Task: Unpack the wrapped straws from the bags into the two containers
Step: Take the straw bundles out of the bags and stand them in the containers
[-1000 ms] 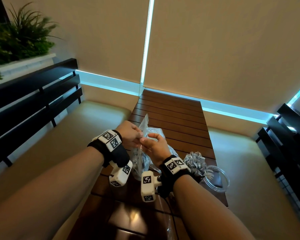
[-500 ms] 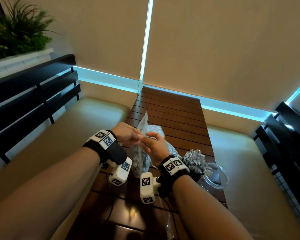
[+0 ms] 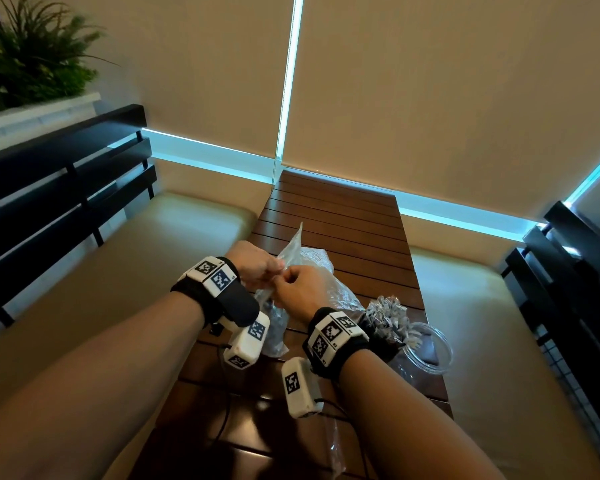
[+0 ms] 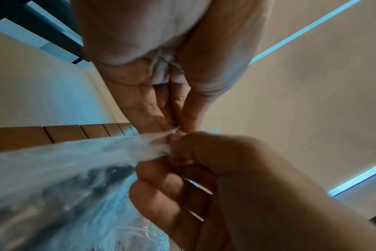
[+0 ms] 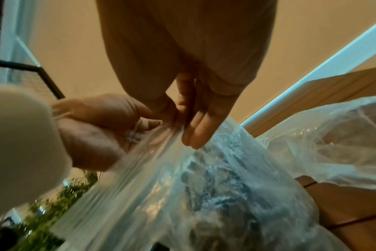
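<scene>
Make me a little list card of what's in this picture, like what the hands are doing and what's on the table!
left hand: pinches the bag's top
right hand: pinches the same spot
bag: clear plastic, held upright over the table
second bag: crumpled, lies behind the hands
wrapped straws: silvery bunch standing in one container
empty container: clear, at the table's right edge
table: dark wooden slats

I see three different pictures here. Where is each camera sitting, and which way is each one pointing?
Head: worn on the head, looking forward and down at the wooden table; both forearms, left hand and right hand show, pinching a plastic bag.
Left wrist: under the left wrist, looking along the palm at the fingertips; the right hand shows opposite.
Right wrist: under the right wrist, looking along the fingers; the left hand shows opposite.
Shared: both wrist views show both hands gripping the same bag's top.
</scene>
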A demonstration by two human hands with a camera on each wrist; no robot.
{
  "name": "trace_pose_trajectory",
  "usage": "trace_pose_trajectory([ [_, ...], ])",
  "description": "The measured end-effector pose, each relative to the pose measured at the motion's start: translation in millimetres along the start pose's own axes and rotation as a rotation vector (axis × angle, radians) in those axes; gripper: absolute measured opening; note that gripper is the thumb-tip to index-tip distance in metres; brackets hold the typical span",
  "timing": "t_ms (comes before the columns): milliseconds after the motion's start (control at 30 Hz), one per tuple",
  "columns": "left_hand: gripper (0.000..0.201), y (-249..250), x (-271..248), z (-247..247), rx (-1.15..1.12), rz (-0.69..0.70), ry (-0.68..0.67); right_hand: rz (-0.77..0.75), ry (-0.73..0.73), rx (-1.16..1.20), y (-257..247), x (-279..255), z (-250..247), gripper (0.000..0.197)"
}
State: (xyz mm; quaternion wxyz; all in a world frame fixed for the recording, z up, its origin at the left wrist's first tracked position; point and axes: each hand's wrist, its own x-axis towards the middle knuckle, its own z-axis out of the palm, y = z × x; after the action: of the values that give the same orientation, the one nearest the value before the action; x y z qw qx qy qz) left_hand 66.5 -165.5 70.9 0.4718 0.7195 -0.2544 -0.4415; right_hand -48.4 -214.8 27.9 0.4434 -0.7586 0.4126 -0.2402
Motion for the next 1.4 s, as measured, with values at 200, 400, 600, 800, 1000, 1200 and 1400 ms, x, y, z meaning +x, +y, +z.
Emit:
trace_pose_trajectory([
  [200, 0.028, -2.4, 2.3, 7.8, 0.548, 0.169, 0.2, 0.087, 0.144, 0.054, 8.6, -0.6, -12.1, 0.025],
  [400, 0.022, -4.9, -2.7, 19.7, 0.823, 0.25, 0.178, 0.038, 0.136, -0.028, 3.7, -2.7, -9.5, 0.026],
  [600, 0.006, 7.2, -1.2, -27.7, 0.76, 0.119, 0.43, 0.114, 0.342, -0.206, 10.1, 4.4, -59.6, 0.02],
  [800, 0.013, 9.7, 5.3, -15.9, 0.597, 0.134, 0.351, 0.046, 0.317, -0.317, 18.1, 1.8, -87.7, 0.037],
  [1000, 0.015, 12.0, 3.5, 9.1, 0.531, 0.201, 0.328, 0.095, -0.016, -0.812, 55.1, -14.7, -144.3, 0.103],
  [1200, 0.018, 8.5, 3.6, 18.1, 0.508, 0.225, 0.33, 0.14, -0.2, -0.791, 97.9, -17.7, -141.5, 0.116],
  [1400, 0.014, 6.4, -2.6, 24.4, 0.471, 0.216, 0.298, 0.055, -0.012, -0.642, 104.9, 6.9, -135.7, 0.089],
])
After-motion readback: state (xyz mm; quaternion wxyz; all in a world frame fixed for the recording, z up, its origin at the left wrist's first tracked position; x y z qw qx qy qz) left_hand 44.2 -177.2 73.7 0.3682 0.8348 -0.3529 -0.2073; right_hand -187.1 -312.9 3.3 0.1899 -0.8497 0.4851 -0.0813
